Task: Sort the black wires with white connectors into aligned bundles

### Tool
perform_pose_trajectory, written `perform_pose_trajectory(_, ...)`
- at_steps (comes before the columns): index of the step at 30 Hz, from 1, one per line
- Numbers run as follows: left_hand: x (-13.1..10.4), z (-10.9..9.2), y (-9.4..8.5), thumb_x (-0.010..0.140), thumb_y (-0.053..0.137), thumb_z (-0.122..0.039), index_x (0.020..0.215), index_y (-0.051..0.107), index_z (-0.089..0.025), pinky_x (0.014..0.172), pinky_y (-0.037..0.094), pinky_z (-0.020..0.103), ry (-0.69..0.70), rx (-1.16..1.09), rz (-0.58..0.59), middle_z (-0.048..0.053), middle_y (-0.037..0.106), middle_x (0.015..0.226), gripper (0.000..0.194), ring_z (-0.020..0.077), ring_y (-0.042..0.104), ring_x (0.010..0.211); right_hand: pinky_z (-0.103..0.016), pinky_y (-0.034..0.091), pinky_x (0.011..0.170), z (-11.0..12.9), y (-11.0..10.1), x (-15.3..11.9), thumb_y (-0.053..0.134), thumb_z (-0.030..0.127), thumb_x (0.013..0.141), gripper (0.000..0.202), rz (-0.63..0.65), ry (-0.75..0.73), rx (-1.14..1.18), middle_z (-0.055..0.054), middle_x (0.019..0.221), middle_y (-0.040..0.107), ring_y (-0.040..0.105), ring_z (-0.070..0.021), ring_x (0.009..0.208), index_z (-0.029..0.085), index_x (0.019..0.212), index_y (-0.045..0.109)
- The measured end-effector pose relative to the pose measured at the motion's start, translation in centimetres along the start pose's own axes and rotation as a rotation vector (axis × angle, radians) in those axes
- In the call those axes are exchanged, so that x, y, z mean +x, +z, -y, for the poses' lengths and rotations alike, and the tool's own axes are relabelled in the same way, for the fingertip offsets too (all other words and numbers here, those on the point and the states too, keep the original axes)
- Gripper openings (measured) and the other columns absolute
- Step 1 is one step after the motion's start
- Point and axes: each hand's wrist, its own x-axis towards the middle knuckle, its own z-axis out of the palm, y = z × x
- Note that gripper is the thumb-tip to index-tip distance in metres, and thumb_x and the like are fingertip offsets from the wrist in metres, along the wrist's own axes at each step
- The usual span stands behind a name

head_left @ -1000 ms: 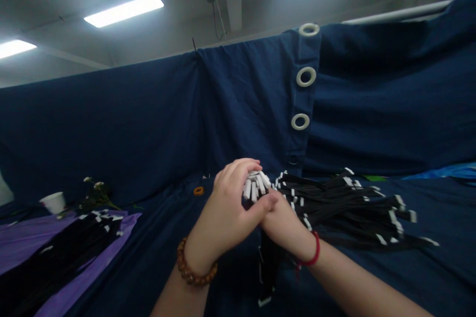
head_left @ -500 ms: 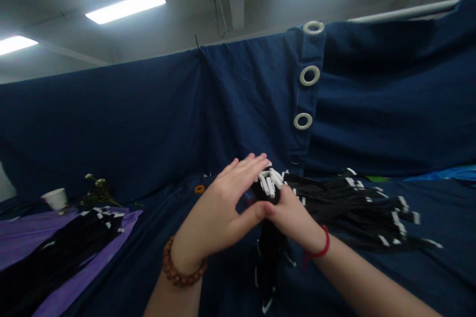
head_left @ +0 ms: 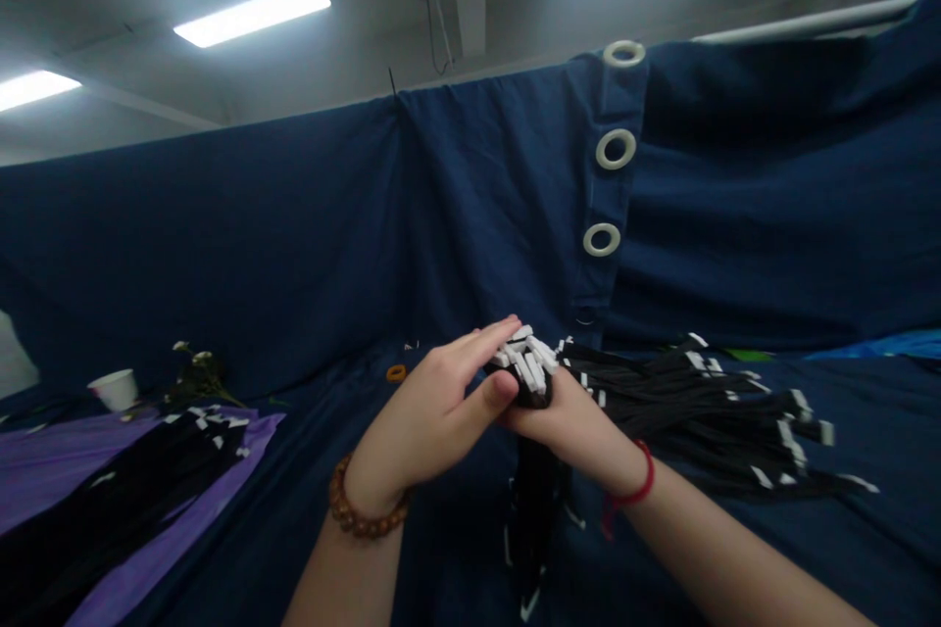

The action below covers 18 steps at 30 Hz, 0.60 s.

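Note:
A thick bundle of black straps with white end tips (head_left: pixel 530 367) stands upright between my hands, its loose lower ends hanging down toward the blue cloth. My right hand (head_left: pixel 566 416) is closed around the bundle just below the white tips. Against the bundle's left side rests my left hand (head_left: pixel 448 407), fingers stretched out and thumb apart from them. The far fingers of both hands are partly hidden. More black straps with white ends lie in a pile (head_left: pixel 662 407) to the right, behind my right wrist.
On the left, other black straps (head_left: pixel 124 500) lie on a purple cloth (head_left: pixel 254 426). Behind them are a white cup (head_left: pixel 116 390) and small white flowers (head_left: pixel 197 377). An orange ring (head_left: pixel 396 373) lies near the hanging blue curtain (head_left: pixel 485 206).
My left hand has shifted slightly down, and its thumb has moved left, away from my right hand. More of the white tips show. My right hand keeps its hold on the bundle.

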Motion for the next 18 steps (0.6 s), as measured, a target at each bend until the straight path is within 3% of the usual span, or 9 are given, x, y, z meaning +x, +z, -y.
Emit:
perform_pose_trajectory(3,0.1,0.8,-0.1,0.087,0.033,-0.05,0.128,0.045,-0.018,0.105,0.031,0.031,-0.088,-0.174,-0.025,0.006,0.048,0.13,0.054,0.0178,0.043,0.121,-0.029,0.047,0.063,-0.6,-0.4,0.2,0.065,0.013,0.062,0.035,0.118,0.106,0.178,0.0,0.071,0.06,0.058,-0.0151,0.065,0.015,0.094,0.052)
perform_pose_trajectory(5,0.2,1.6,-0.2,0.085,0.034,-0.052,0.13,0.041,-0.017,0.107,0.029,0.033,-0.101,-0.334,-0.048,0.008,0.042,0.135,0.057,0.0197,0.038,0.124,-0.026,0.042,0.05,-1.0,-0.7,0.4,0.064,0.014,0.063,0.024,0.125,0.146,0.236,0.003,0.055,0.053,0.05,-0.0114,0.047,0.013,0.084,0.052)
perform_pose_trajectory(9,0.6,3.0,0.8,0.073,0.057,-0.051,0.139,0.021,-0.019,0.11,0.023,0.036,-0.151,-0.555,-0.016,0.011,0.024,0.144,0.081,0.0224,0.025,0.132,-0.023,0.035,0.046,-0.4,-1.3,0.3,0.061,0.021,0.069,0.015,-0.087,0.055,0.297,0.007,0.044,0.041,0.037,-0.0067,0.039,0.015,0.073,0.048)
perform_pose_trajectory(12,1.3,2.4,3.1,0.058,0.076,-0.036,0.139,0.018,-0.02,0.108,0.025,0.038,-0.158,-0.656,0.188,0.014,0.032,0.14,0.1,0.0253,0.031,0.129,-0.025,0.037,0.052,1.1,-1.6,-0.3,0.059,0.022,0.072,0.013,-0.191,-0.082,0.421,0.006,0.045,0.039,0.039,-0.0079,0.044,0.016,0.07,0.048)
perform_pose_trajectory(13,1.5,1.9,4.1,0.056,0.078,-0.03,0.137,0.023,-0.019,0.106,0.029,0.038,-0.143,-0.685,0.24,0.014,0.039,0.135,0.098,0.0263,0.037,0.125,-0.025,0.039,0.055,1.6,-1.6,-0.6,0.058,0.022,0.073,0.014,-0.209,-0.121,0.433,0.005,0.047,0.04,0.042,-0.0087,0.048,0.016,0.067,0.047)
perform_pose_trajectory(15,2.0,0.7,5.9,0.054,0.078,-0.022,0.131,0.032,-0.019,0.099,0.038,0.036,-0.121,-0.749,0.139,0.012,0.047,0.126,0.09,0.0255,0.048,0.114,-0.026,0.042,0.06,2.2,-1.7,-1.0,0.06,0.024,0.075,0.017,-0.254,-0.135,0.389,0.002,0.055,0.046,0.048,-0.0104,0.057,0.015,0.065,0.048)
perform_pose_trajectory(16,2.2,0.2,6.6,0.058,0.076,-0.021,0.13,0.031,-0.021,0.086,0.047,0.034,-0.152,-0.833,0.118,0.012,0.048,0.124,0.085,0.0216,0.058,0.096,-0.026,0.043,0.062,2.4,-1.8,-1.2,0.062,0.025,0.074,0.017,-0.271,-0.119,0.35,0.0,0.062,0.051,0.051,-0.0113,0.062,0.015,0.068,0.05)
perform_pose_trajectory(18,2.5,-0.5,7.4,0.067,0.068,-0.02,0.129,0.03,-0.021,0.061,0.051,0.028,-0.257,-0.926,0.145,0.011,0.056,0.111,0.073,0.0132,0.06,0.064,-0.025,0.046,0.056,2.4,-2.3,-1.3,0.065,0.031,0.072,0.02,-0.224,-0.06,0.272,-0.003,0.079,0.057,0.056,-0.0132,0.065,0.016,0.082,0.056)
